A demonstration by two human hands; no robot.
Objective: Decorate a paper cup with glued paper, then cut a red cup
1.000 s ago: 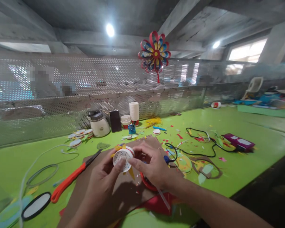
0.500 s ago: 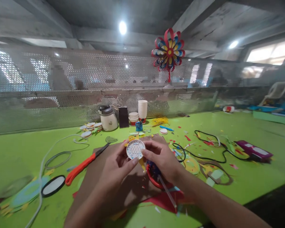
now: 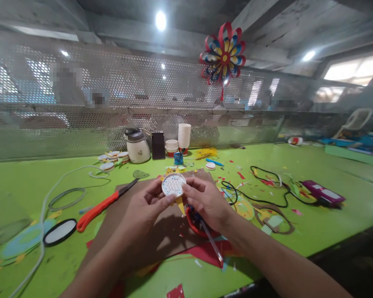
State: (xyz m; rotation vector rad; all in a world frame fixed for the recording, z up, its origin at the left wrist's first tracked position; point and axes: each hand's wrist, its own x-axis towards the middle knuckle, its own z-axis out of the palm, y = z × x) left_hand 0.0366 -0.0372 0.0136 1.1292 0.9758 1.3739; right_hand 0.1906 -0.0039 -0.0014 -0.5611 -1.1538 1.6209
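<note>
Disc (image 3: 173, 184), light and probably flimsy paper, is being pinched at its rim by left hand (image 3: 146, 207) and right hand (image 3: 207, 200); edge-holding suits it best

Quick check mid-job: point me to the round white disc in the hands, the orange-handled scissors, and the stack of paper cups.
round white disc (image 3: 173, 184): head view, on its patterned face.
orange-handled scissors (image 3: 95, 211): head view, on the orange handle.
stack of paper cups (image 3: 184, 135): head view, on the side of the tall white stack.
</note>
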